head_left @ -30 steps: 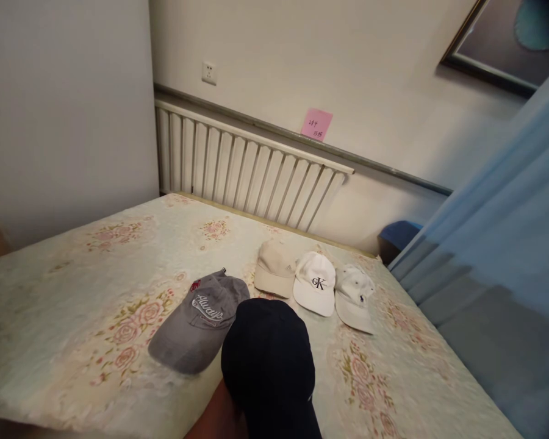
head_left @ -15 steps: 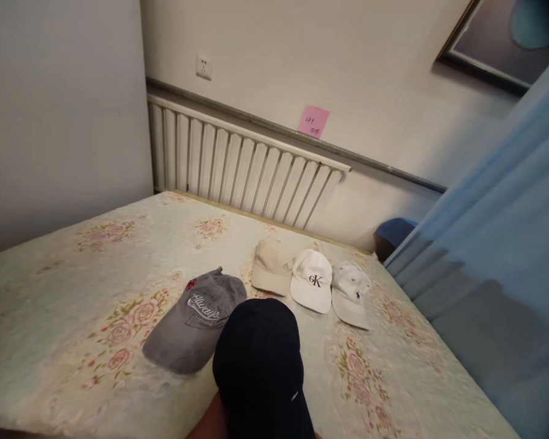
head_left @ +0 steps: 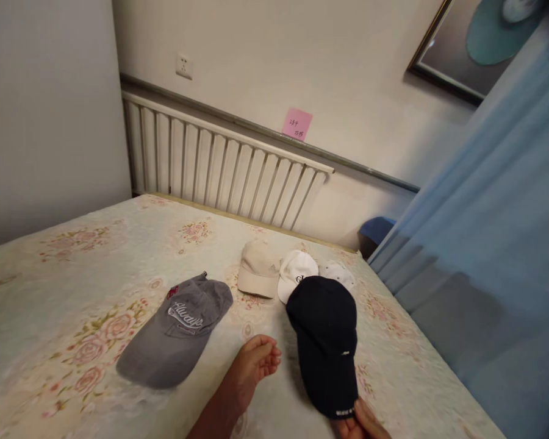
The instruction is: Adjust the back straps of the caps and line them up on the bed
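A dark navy baseball cap (head_left: 324, 341) is tilted over the bed, its crown away from me and its brim towards me. My right hand (head_left: 363, 424) pinches the brim's front edge, thumb on top and fingers underneath. To the left of this cap, my left hand (head_left: 256, 363) holds nothing, its fingers loosely curled. Farther left lies a grey cap (head_left: 178, 332) with "Always" lettering. Behind the navy cap are a beige cap (head_left: 258, 268), a white cap (head_left: 297, 268) with partly covered black letters, and another white cap (head_left: 338, 274), mostly hidden.
The caps are on a bed with a floral cover (head_left: 192, 253). A white radiator (head_left: 224, 161) runs along the wall behind it. On the right hangs a blue curtain (head_left: 466, 244), near a blue object (head_left: 377, 228) in the far corner. A pink note (head_left: 297, 124) sticks to the wall.
The navy cap has moved right and now covers part of the white caps. My left hand has come out from beside it into view, apart from it. The view has shifted slightly right.
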Demonstrator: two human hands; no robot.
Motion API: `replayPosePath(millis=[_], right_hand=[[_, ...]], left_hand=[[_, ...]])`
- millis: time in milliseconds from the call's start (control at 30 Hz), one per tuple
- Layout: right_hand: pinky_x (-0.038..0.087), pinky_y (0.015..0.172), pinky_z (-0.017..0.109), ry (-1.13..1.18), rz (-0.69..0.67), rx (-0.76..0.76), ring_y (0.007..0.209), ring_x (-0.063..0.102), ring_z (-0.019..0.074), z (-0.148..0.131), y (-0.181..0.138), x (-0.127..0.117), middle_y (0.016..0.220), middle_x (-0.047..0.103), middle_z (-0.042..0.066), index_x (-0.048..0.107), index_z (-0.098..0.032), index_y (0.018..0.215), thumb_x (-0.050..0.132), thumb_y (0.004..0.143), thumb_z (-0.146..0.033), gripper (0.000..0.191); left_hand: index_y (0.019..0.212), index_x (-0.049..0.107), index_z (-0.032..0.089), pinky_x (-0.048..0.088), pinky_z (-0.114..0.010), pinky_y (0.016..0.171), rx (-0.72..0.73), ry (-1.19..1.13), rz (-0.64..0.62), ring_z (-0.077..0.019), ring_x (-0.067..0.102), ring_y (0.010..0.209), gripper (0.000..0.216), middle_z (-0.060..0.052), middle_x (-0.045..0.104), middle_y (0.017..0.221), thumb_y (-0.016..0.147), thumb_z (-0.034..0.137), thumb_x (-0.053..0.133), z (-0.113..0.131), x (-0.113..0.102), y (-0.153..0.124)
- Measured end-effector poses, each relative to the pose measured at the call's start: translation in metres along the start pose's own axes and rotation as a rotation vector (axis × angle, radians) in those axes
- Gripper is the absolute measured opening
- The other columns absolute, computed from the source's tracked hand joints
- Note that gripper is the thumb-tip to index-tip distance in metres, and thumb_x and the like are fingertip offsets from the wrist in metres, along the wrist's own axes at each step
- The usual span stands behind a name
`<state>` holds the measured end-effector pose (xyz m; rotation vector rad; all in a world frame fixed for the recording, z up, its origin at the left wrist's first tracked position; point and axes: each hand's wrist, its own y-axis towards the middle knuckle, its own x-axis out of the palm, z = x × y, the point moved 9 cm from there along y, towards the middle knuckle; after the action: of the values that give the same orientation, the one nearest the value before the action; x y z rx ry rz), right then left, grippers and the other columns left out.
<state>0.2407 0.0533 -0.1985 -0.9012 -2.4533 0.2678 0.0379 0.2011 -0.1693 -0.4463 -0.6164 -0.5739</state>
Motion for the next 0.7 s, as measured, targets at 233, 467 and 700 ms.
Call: replayPosePath(millis=[233,467,700], right_hand=[[0.053,0.085,0.029,0.327,0.104,0.018,0.094,0.066,0.0188,-0.004,0.039,-0.032,0.094,0.072,0.004,0.064,-0.018,0.091,0.074,0.06,-0.013,0.032],[0.056,0.081,0.028,0.273,0.146,0.072,0.09,0.067,0.0196,0.018,0.047,-0.044,0.088,0.072,0.005,0.063,-0.015,0.089,0.071,0.065,-0.011,0.025],[0.058,0.075,0.025,0.329,0.182,0.148,0.078,0.07,0.0165,0.019,0.036,-0.049,0.083,0.073,0.004,0.061,-0.014,0.088,0.072,0.064,-0.006,0.028]], left_hand=[[0.083,0.055,0.017,0.043,-0.025,0.068,-0.019,0.008,0.029,-0.0124,0.06,0.07,0.02,-0.003,0.064,0.081,0.07,0.029,0.064,-0.004,-0.006,0.004],[0.083,0.055,0.016,0.044,-0.025,0.068,-0.031,-0.009,0.033,-0.0115,0.059,0.07,0.019,-0.004,0.064,0.081,0.072,0.029,0.063,-0.004,-0.006,0.006],[0.084,0.054,0.016,0.044,-0.024,0.069,-0.043,-0.01,0.053,-0.0114,0.059,0.069,0.018,-0.004,0.064,0.081,0.073,0.028,0.062,-0.006,-0.008,0.005]])
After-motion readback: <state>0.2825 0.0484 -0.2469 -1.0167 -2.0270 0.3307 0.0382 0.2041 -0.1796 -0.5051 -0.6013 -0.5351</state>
